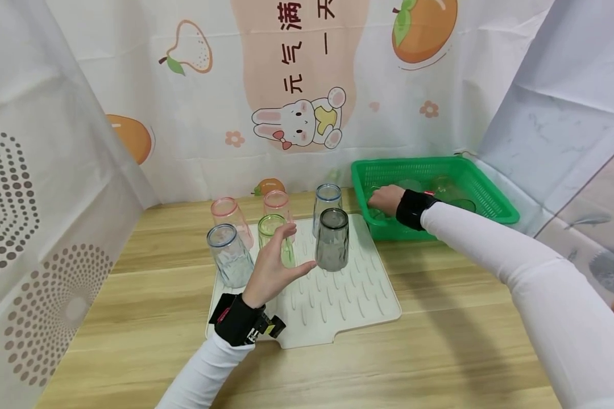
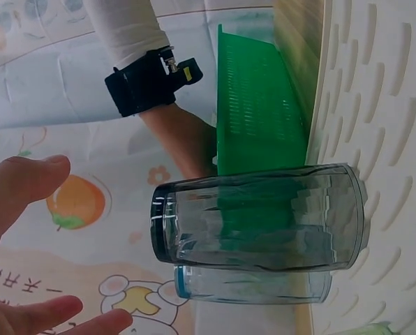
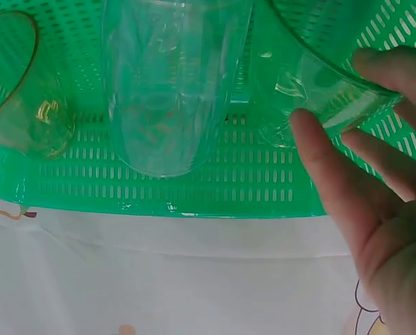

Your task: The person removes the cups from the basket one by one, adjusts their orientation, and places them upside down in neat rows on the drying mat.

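Observation:
My left hand [image 1: 273, 267] is held over the drying mat [image 1: 348, 318], thumb and fingers spread and holding nothing. The thumb tip is close to a grey glass [image 1: 332, 244], which stands upside down; the left wrist view shows the hand apart from it. Inside the green basket [image 1: 496, 204], my right hand [image 3: 396, 188] pinches a clear glass with a green rim [image 3: 320, 87] near its mouth. Beside that glass lie a pale bluish glass [image 3: 173, 91] and a yellowish glass [image 3: 26, 105].
On the mat also stand a blue glass [image 1: 231, 261], a pink glass [image 1: 230, 213], another pink glass [image 1: 276, 200], a green glass [image 1: 268, 227] and a second blue glass [image 1: 328, 196]. A printed cloth [image 1: 194, 125] hangs behind the wooden table [image 1: 148, 272].

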Available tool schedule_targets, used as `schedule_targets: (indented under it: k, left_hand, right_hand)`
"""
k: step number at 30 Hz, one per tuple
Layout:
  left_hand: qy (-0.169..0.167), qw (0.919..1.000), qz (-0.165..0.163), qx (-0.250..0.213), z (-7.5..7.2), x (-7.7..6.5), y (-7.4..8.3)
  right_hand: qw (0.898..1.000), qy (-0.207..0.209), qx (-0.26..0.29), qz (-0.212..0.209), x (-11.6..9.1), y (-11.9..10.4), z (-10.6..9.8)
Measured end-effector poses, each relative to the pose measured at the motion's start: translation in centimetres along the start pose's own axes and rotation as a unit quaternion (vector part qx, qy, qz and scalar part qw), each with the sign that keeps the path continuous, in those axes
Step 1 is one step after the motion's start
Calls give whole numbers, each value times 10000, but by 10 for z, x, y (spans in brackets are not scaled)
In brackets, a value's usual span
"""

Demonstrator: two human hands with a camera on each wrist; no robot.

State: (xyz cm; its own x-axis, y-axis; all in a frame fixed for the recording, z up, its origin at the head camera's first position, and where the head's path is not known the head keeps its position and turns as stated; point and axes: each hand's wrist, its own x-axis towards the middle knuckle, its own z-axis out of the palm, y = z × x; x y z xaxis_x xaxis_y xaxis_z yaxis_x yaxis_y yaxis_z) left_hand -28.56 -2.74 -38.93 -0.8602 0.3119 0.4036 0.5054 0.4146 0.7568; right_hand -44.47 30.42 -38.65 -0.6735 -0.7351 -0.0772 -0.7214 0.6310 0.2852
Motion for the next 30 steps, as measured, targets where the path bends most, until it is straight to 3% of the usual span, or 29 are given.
schedule_targets:
  k: [9,14,18,23,30]
  left_hand:
    - [78,9998,134,-128,-2,-1,3]
    - [45,9997,205,-116,-1,0,2]
    - [-28,9996,201,-186,1,-1,2]
    - [-136,9995,158,-240,4,-3,2]
    - [-282,9993,121,-191,7,-3,1]
  right_hand:
    - [9972,429,-562,-243,7,10,0]
    - [9980,506,-291,-260,5,18,-13]
    - [9993,264,-66,-243,0,24,-24]
    - [9996,-139,263,-29,-12,29,-37]
    - [9967,-48,715,368,-32,35,-59]
